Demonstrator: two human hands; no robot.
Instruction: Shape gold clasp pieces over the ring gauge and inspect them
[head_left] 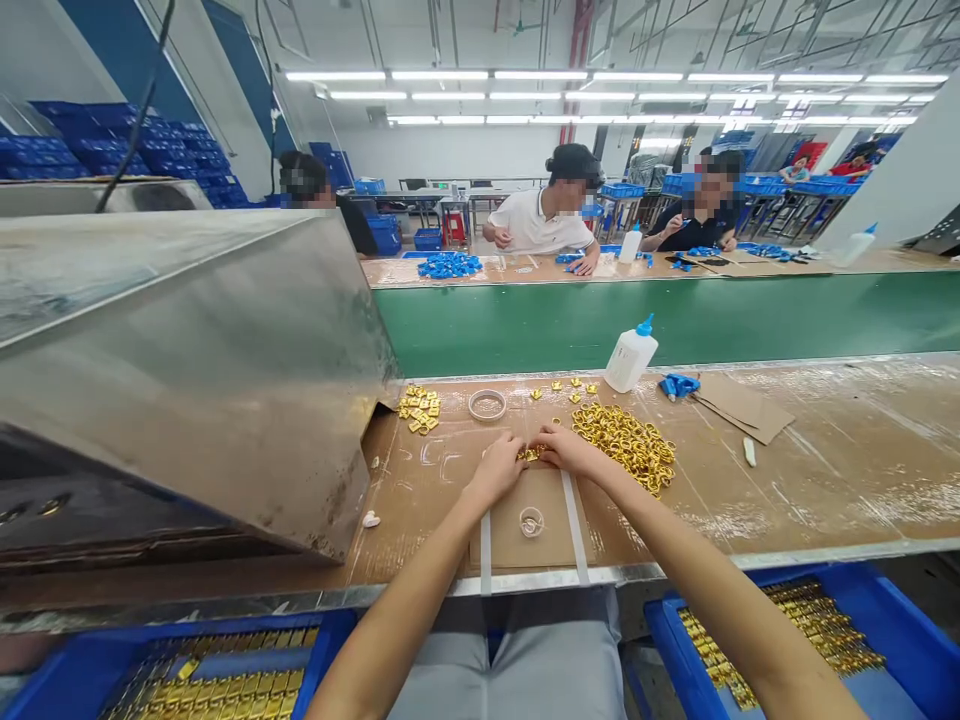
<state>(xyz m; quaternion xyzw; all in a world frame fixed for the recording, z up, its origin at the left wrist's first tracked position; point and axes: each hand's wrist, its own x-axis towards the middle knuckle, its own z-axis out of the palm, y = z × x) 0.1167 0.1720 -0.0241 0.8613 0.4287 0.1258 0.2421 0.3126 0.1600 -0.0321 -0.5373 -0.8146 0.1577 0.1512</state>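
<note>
Left hand (504, 465): pinching gold piece (532, 455), fingers curled
Right hand (564, 448): likewise pinching, seemingly steadying
Rings (628, 445): lying near, probably for reach

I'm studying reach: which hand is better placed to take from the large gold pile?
Likely the right hand: it is nearer the pile of gold ring-shaped pieces than the left hand.

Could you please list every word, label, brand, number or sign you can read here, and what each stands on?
No text can be read in this picture.
Near bottle: any marks are too faint to read.
White shirt: any chest logo is too small to read.
Gold pile: any engraving is too small to read.
</note>
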